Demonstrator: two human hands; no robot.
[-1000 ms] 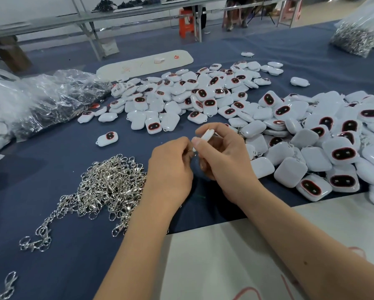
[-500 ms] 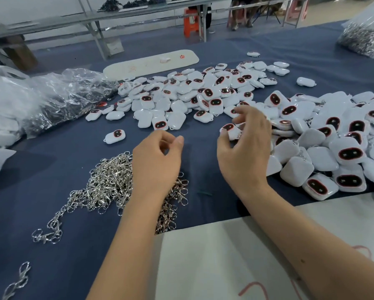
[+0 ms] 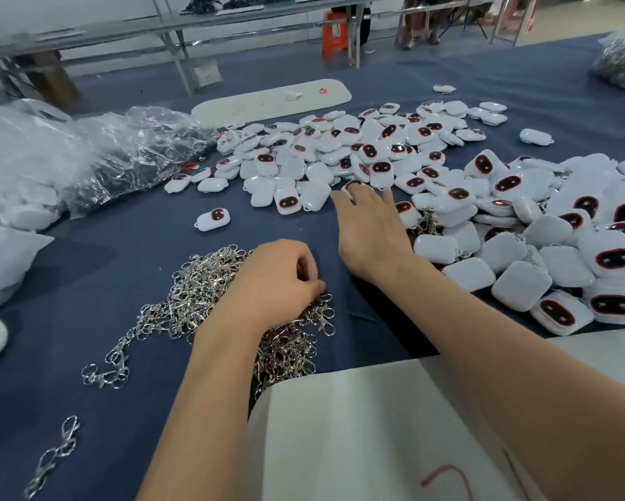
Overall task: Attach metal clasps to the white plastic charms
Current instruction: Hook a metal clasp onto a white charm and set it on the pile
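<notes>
- Left hand (image 3: 271, 283) down on the clasp pile (image 3: 202, 291), fingers curled, thumb and fingertips together at the pile's right edge; pinching a clasp likely, the clasp itself hidden under the fingers.
- Right hand (image 3: 370, 226) stretched forward, fingers fairly straight, tips touching a charm (image 3: 352, 185) at the near edge of the far charm heap (image 3: 358, 150); whether pinched yet, cannot tell.
- Hands well apart, nothing joined between them.
- Second heap of charms (image 3: 564, 247) on the right of the desk (image 3: 87, 276), some with clasps showing beneath; best left alone, probably finished.
- For a clean pick: lift one clasp only, shake free of tangled neighbours before raising.
- Take the charm so its small loop faces the left hand.
- Bring both together above bare cloth, near the body, before opening the hook.
</notes>
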